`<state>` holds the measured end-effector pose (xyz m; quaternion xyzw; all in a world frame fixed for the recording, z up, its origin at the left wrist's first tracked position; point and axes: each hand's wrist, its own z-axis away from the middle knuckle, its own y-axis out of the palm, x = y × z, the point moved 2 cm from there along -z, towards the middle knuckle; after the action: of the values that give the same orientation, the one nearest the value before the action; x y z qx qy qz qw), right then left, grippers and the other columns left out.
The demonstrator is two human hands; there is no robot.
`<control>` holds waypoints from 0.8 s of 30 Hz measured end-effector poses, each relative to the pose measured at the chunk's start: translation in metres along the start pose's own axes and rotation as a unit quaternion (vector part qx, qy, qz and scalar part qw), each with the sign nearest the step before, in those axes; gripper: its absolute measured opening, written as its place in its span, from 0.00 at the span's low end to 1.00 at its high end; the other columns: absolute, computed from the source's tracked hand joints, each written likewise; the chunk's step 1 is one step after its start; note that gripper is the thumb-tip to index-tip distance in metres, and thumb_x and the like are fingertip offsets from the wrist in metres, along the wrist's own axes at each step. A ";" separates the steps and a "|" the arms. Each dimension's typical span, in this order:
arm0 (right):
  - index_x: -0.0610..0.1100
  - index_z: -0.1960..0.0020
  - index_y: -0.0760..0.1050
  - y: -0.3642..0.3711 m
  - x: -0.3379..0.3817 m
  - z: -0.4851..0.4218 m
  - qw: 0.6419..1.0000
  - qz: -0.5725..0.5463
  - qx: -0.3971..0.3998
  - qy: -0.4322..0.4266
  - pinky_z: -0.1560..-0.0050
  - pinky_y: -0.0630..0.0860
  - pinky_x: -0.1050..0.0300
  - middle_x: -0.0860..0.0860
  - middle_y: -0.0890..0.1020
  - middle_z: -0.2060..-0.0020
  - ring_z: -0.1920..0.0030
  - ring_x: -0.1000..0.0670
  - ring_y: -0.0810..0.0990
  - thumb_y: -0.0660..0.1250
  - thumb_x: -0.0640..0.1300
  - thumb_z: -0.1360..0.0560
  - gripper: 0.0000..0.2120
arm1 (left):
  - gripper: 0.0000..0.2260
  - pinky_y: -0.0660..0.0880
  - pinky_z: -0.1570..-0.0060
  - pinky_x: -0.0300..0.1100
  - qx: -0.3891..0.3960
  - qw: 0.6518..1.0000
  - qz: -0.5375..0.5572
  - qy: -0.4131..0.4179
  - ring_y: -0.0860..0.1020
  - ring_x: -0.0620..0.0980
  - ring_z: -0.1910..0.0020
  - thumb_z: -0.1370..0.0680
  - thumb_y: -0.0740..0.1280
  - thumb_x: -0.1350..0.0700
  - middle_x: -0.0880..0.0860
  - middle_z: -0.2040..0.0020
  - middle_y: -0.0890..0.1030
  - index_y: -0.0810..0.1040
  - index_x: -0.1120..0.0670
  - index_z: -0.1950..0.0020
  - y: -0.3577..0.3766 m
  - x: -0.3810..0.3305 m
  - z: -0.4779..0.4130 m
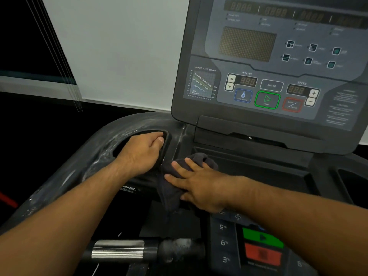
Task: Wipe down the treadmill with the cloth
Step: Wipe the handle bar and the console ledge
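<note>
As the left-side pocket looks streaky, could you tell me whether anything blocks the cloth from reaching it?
Yes: the left hand sits in the pocket, beside the cloth pressed by the right hand.

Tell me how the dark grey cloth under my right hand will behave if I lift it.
The dark grey cloth is probably floppy: it bunches and droops over the treadmill console edge. Likely light, since the right hand pins it with flat fingers.

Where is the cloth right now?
In the head view, the dark cloth sits low and centre on the treadmill, pressed under the flat right hand, just right of the left hand in the side pocket.
</note>
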<state>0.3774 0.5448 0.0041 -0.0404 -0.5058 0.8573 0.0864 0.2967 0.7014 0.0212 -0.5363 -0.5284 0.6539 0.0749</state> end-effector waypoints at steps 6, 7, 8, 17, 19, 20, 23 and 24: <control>0.56 0.22 0.37 0.006 0.024 -0.044 0.995 0.068 -0.066 -0.025 0.29 0.35 0.33 0.48 0.35 0.23 0.25 0.38 0.31 0.48 0.57 0.17 0.29 | 0.16 0.69 0.48 0.42 -0.043 0.997 0.033 -0.047 0.78 0.52 0.45 0.17 0.57 0.50 0.52 0.51 0.82 0.82 0.55 0.45 -0.007 -0.001 -0.012; 0.55 0.22 0.37 0.005 0.027 -0.052 0.994 0.069 -0.080 -0.024 0.29 0.34 0.33 0.47 0.34 0.23 0.25 0.38 0.32 0.47 0.57 0.17 0.29 | 0.17 0.70 0.48 0.45 -0.050 0.997 0.031 -0.046 0.79 0.54 0.47 0.17 0.57 0.49 0.54 0.52 0.83 0.82 0.57 0.48 -0.008 -0.003 -0.014; 0.55 0.22 0.37 0.004 0.031 -0.058 0.993 0.067 -0.089 -0.026 0.29 0.34 0.34 0.48 0.34 0.23 0.24 0.39 0.32 0.46 0.58 0.17 0.29 | 0.18 0.71 0.48 0.46 -0.056 0.997 0.029 -0.046 0.79 0.54 0.49 0.17 0.56 0.49 0.55 0.52 0.83 0.82 0.58 0.48 -0.009 -0.006 -0.014; 0.46 0.21 0.52 0.007 0.018 -0.043 0.990 0.019 -0.139 -0.018 0.25 0.42 0.41 0.43 0.47 0.21 0.22 0.43 0.43 0.48 0.55 0.17 0.26 | 0.16 0.66 0.49 0.39 -0.059 0.998 0.024 -0.017 0.77 0.50 0.47 0.17 0.58 0.49 0.53 0.50 0.82 0.81 0.56 0.42 -0.008 -0.012 -0.024; 0.46 0.24 0.58 0.005 0.004 -0.035 0.989 -0.016 -0.150 0.001 0.24 0.44 0.39 0.46 0.52 0.21 0.22 0.44 0.44 0.47 0.56 0.17 0.25 | 0.16 0.65 0.51 0.39 -0.055 0.998 0.026 -0.006 0.73 0.45 0.53 0.17 0.58 0.49 0.50 0.55 0.78 0.81 0.58 0.43 -0.009 -0.007 -0.030; 0.47 0.24 0.59 0.002 -0.001 -0.035 0.989 -0.013 -0.150 0.011 0.25 0.44 0.38 0.47 0.53 0.22 0.22 0.44 0.44 0.46 0.56 0.17 0.25 | 0.17 0.66 0.50 0.40 -0.054 0.998 0.028 0.000 0.71 0.43 0.53 0.17 0.58 0.49 0.49 0.55 0.78 0.80 0.58 0.44 -0.009 -0.004 -0.032; 0.47 0.24 0.58 -0.015 -0.010 -0.051 0.988 0.010 -0.142 0.061 0.25 0.44 0.37 0.46 0.53 0.22 0.22 0.44 0.44 0.45 0.56 0.17 0.25 | 0.17 0.68 0.48 0.41 -0.039 0.998 0.034 0.025 0.73 0.45 0.53 0.17 0.58 0.49 0.48 0.54 0.77 0.80 0.58 0.44 -0.014 0.003 -0.043; 0.47 0.24 0.58 -0.023 -0.015 -0.059 0.987 0.021 -0.139 0.082 0.25 0.44 0.37 0.46 0.53 0.22 0.22 0.43 0.45 0.45 0.55 0.17 0.25 | 0.16 0.67 0.48 0.40 -0.030 0.998 0.036 0.033 0.75 0.47 0.51 0.17 0.58 0.49 0.48 0.54 0.78 0.81 0.58 0.43 -0.016 0.004 -0.046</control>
<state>0.4038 0.6037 -0.0048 -0.1327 -0.6104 0.7741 0.1027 0.3232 0.7393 0.0369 -0.5783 -0.5255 0.6218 0.0521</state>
